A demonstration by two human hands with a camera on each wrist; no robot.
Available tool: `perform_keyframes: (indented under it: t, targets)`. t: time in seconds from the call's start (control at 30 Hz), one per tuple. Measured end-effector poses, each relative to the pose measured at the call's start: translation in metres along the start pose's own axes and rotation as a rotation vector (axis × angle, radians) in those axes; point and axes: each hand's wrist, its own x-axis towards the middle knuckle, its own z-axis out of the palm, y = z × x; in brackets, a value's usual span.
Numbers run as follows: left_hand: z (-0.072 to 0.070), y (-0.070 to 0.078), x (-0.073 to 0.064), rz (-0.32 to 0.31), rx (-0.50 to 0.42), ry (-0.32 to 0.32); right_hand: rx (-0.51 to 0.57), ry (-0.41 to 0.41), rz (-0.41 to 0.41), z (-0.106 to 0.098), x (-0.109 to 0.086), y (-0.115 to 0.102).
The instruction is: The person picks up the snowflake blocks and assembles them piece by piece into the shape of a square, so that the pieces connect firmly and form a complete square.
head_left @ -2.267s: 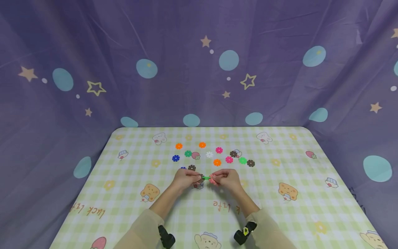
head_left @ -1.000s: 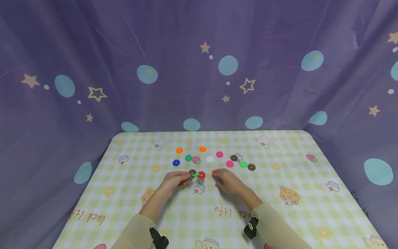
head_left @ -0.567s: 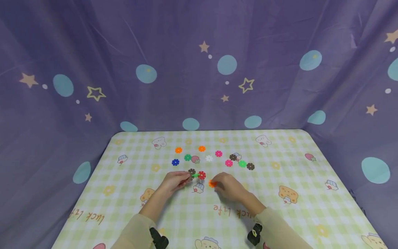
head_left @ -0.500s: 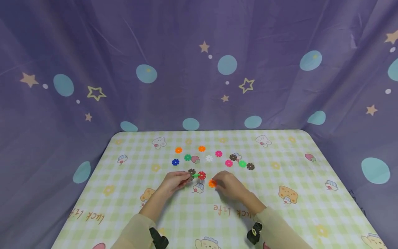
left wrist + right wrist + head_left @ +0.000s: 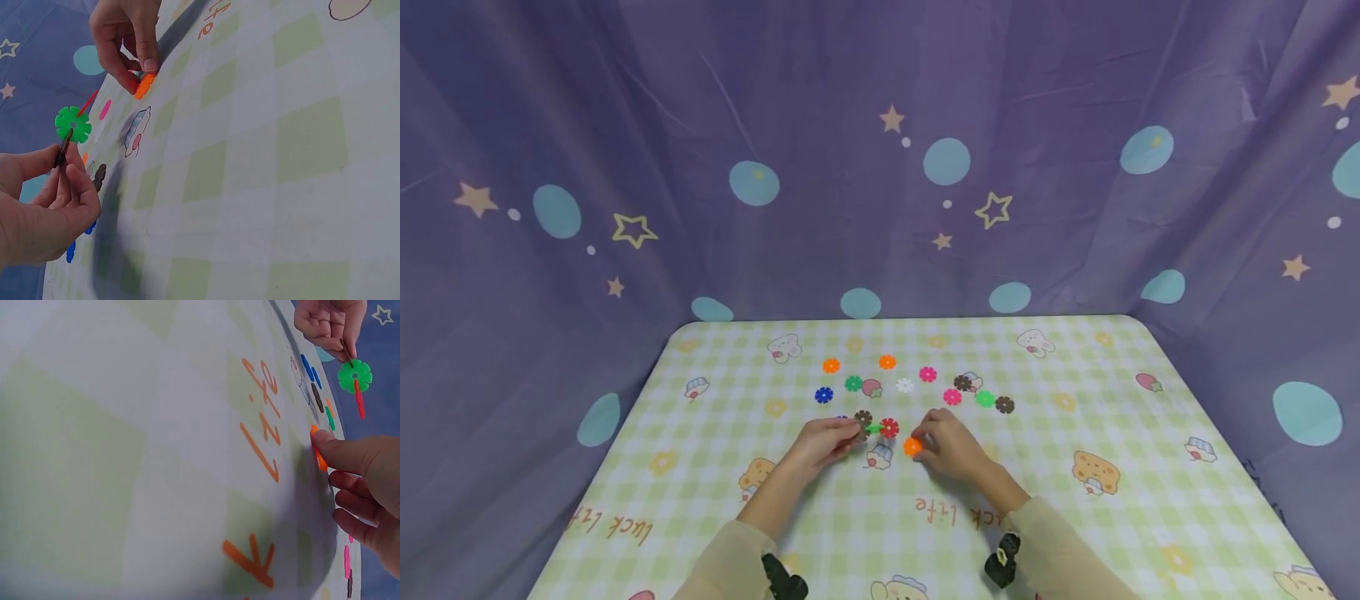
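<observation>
My left hand [image 5: 824,443] pinches a dark brown notched disc [image 5: 64,150] between thumb and fingers. Slotted onto it is a green disc [image 5: 65,119], which in turn carries a red disc [image 5: 889,427]; the three form a short chain held above the table. To the right, my right hand [image 5: 952,447] pinches an orange notched disc [image 5: 913,447] by its edge. In the right wrist view the thumb lies across the face of the orange disc, which appears edge-on. A gap separates the orange disc from the red one.
Loose discs lie beyond the hands on the checkered tablecloth [image 5: 700,467]: orange [image 5: 831,366], blue [image 5: 823,395], white [image 5: 905,385], pink [image 5: 928,374], light green [image 5: 985,399] and dark brown [image 5: 1004,405]. A purple curtain [image 5: 850,242] hangs behind the table.
My right hand has let go of the chain's red disc, picked up an orange disc from the table and drawn it nearer. My left hand has shifted slightly left, keeping the chain.
</observation>
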Motion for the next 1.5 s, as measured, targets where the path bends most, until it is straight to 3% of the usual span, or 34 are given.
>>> perform_keyframes:
  t: [0.1,0.27,0.67,1.5]
  targets:
    - [0.0006,-0.0009,-0.0004,-0.005,0.007,-0.001,0.033,-0.008,0.021,-0.0004,-0.0004,-0.0008]
    - [0.0014,-0.0039,0.0001,-0.009,0.024,-0.018,0.186,-0.039,0.086,0.0008,-0.0014,-0.001]
    - [0.0053,-0.0073,0.0017,-0.003,0.023,-0.042,0.457,0.059,0.284,-0.0016,-0.0021,0.0049]
    - [0.0075,-0.0077,0.0066,-0.048,-0.041,-0.061,0.684,0.201,0.389,0.0002,-0.0017,0.0046]
